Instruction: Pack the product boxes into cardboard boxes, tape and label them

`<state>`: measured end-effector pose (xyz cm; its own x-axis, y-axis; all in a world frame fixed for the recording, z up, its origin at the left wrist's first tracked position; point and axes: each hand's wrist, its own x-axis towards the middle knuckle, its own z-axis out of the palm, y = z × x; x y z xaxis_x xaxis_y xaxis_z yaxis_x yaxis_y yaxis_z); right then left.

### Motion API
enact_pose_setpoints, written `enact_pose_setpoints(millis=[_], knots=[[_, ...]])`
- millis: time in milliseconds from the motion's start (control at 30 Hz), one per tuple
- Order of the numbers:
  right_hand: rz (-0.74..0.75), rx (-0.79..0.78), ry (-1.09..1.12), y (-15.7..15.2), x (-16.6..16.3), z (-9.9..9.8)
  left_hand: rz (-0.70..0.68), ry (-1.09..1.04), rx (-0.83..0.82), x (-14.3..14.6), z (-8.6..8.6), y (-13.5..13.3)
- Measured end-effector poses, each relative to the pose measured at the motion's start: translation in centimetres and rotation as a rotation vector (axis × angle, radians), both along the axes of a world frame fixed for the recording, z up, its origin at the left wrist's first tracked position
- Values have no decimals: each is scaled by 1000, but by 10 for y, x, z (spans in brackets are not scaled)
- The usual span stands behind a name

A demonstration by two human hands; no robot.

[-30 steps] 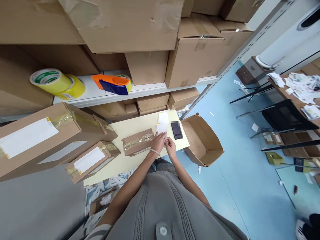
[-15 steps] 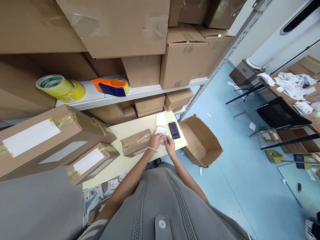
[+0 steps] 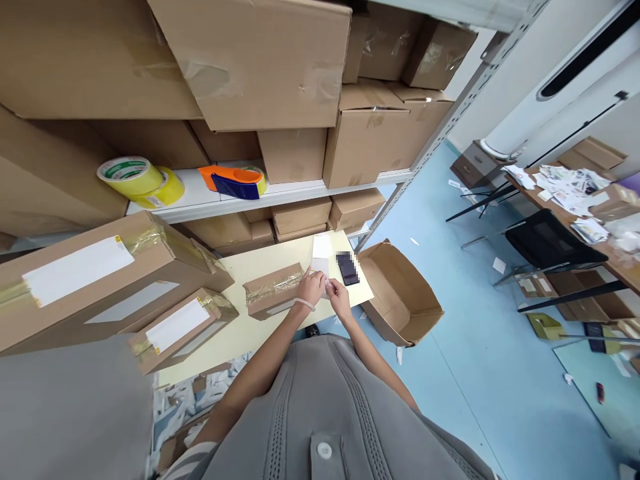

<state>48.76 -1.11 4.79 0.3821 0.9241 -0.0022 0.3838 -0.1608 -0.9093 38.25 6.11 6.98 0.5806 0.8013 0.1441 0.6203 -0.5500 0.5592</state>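
My left hand (image 3: 311, 287), with a pale band at its wrist, holds a white label sheet (image 3: 320, 265) at its near end. My right hand (image 3: 339, 297) is closed in a pinch at the sheet's near right corner, close to my left fingertips. The strip beyond is a second white panel (image 3: 323, 246) lying flat on the cream table (image 3: 240, 267). Left of my hands lies a small taped cardboard box (image 3: 274, 291), almost touching my left hand. To the right is a dark phone (image 3: 347, 268), its picture partly blurred.
Taped boxes with white labels, one large (image 3: 115, 280) and one smaller (image 3: 183, 328), stand at the left. Yellow tape rolls (image 3: 140, 181) and an orange-blue tape dispenser (image 3: 233, 182) sit on the shelf (image 3: 295, 191). An open carton (image 3: 400, 293) is on the floor at the right.
The white sheet, curled up under my hands before, now lies flatter and further under my left hand. Both hands stay close together at its near end. The view has tilted slightly.
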Motion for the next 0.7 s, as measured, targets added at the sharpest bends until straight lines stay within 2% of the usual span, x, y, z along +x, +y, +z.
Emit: enact_pose_setpoints(millis=[300,533,700], knots=[[32,-9,24,1,-3,3,10,-102,-73,-10,6,-7],[40,-9,13,1,-6,8,68,-86,-70,-12,-1,-1],[25,1,42,1,-8,14,51,-100,-60,-14,-3,0]])
